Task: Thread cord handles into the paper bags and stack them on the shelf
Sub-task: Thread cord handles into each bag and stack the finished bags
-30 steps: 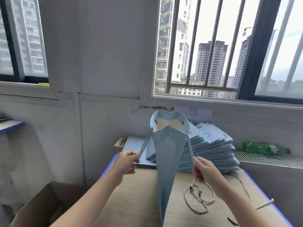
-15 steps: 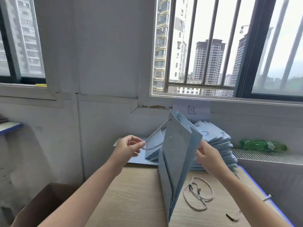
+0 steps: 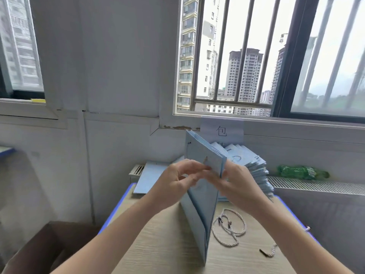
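Your hands at the bag, desk by the barred window.

Nearest you, a wood-grain table with a blue edge; a brown box sits low at left, cut off. The light blue paper bag stands on edge mid-table, folded flat. Your left hand and right hand grasp its upper part, fingers blurred; the cord there is hard to make out. Loose cord handles lie just right. Beyond, a stack of bags, a green bottle, then the window.

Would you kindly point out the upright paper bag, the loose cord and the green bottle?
upright paper bag (image 3: 199, 220): head view, lower side panel.
loose cord (image 3: 230, 228): head view, crossing of its loops.
green bottle (image 3: 302, 172): head view, its middle.
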`<state>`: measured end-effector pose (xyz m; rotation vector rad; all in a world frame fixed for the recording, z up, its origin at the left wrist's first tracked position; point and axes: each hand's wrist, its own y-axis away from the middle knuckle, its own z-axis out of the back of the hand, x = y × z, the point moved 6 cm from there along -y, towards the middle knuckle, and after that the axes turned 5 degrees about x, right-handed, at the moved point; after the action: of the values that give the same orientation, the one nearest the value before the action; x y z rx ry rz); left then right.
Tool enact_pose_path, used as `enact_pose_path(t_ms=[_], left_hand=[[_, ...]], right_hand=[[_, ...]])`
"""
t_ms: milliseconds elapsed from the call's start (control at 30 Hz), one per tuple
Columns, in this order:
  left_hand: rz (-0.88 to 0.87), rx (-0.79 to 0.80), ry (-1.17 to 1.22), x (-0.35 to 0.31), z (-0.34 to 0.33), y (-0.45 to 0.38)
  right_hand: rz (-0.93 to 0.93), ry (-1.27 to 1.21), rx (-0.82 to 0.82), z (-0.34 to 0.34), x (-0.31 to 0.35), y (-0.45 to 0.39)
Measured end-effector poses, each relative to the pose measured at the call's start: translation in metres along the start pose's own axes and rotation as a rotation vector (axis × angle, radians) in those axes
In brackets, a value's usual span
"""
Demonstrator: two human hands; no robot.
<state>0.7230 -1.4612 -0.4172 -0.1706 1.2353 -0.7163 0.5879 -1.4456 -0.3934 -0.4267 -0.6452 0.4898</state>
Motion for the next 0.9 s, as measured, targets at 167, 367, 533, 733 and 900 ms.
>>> enact_pose_path(t_ms=[167, 367, 533, 733, 900], left_hand=[[-0.015, -0.415, -0.239, -0.003, 0.048, 0.009], [0.181, -0.606, -0.2, 0.031, 0.087, 0.026], [0.5, -0.355, -0.359, 0.11, 0.065, 0.051], [0.666, 0.003, -0.625, 0.164, 0.043, 0.062], [0.549, 0.183, -0.868, 0.178, 0.014, 0.044]], right_hand=[[-0.086, -0.164, -0.193, 0.009, -0.006, -0.008], [-0.169, -0.873, -0.101, -0.01, -0.037, -0.011], [-0.559, -0.575, 0.062, -0.088, -0.108, 0.011], [-0.369, 0.296, 0.377, -0.128, -0.126, 0.013], [-0.05, 0.345, 0.621, -0.182, -0.079, -0.006]])
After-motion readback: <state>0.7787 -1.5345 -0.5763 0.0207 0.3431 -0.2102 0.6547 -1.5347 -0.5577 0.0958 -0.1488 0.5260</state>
